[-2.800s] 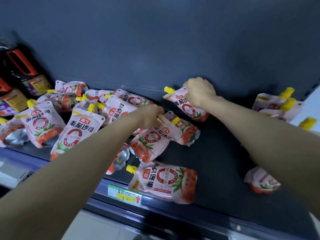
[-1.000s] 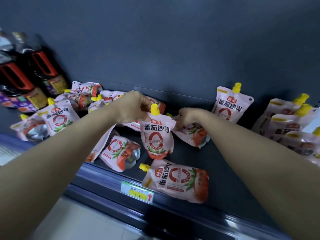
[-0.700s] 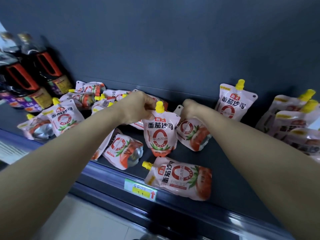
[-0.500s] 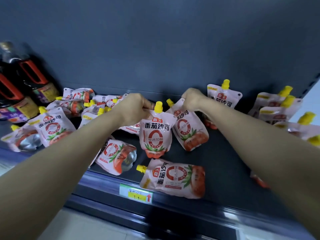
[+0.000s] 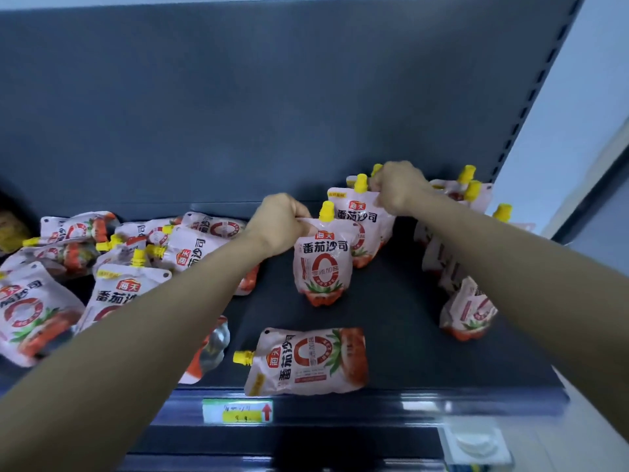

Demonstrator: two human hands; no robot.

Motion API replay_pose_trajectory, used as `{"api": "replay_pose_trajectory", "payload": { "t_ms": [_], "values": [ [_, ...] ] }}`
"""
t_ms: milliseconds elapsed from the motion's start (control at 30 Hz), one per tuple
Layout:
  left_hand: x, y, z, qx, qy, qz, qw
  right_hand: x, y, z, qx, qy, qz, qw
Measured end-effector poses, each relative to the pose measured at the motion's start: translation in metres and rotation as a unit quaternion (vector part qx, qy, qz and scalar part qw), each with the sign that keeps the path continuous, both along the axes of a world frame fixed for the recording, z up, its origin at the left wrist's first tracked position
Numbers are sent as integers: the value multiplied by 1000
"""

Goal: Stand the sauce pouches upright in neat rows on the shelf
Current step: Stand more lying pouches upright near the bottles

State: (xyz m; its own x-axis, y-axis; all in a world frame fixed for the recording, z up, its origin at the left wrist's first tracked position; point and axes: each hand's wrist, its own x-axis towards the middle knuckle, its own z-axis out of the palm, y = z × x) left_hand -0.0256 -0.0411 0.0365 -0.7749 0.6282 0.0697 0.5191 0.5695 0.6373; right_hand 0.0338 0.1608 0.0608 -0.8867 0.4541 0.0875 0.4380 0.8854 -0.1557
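White and red tomato sauce pouches with yellow caps lie on a dark shelf [image 5: 391, 335]. My left hand [image 5: 280, 223] grips the top corner of an upright pouch [image 5: 321, 264] in the shelf's middle. Just behind it stands a second upright pouch [image 5: 366, 221], its top held by my right hand [image 5: 396, 185]. One pouch [image 5: 308, 361] lies flat near the front edge. A jumbled heap of pouches [image 5: 112, 260] covers the left side. Several upright pouches [image 5: 466, 253] stand in a row at the right.
The dark back panel [image 5: 272, 114] rises behind the shelf. A green and yellow price tag [image 5: 236, 411] sits on the front rail. A pale wall [image 5: 578, 131] borders the shelf at the right. Dark shelf surface shows between the middle pouches and the right row.
My right hand has lifted a lying pouch and carried it back, upright, behind the one in my left hand. My left hand has held its pouch upright and shifted it right.
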Motion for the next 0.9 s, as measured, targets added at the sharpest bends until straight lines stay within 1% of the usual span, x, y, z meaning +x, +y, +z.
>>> {"api": "replay_pose_trajectory", "payload": {
  "t_ms": [200,333,567,733,900],
  "values": [
    [11,22,-1,21,-17,-8,1000,10,3,4,-12,8,-2,1000],
    [21,35,-2,23,-7,-20,1000,16,2,10,-25,3,8,1000],
    [32,44,-1,25,15,-25,999,27,3,22,-63,33,7,997],
    [41,46,-3,34,5,-10,999,37,-2,26,-38,56,25,997],
    [49,44,-3,26,-17,-14,999,45,-9,32,-32,72,58,995]
  ]
}}
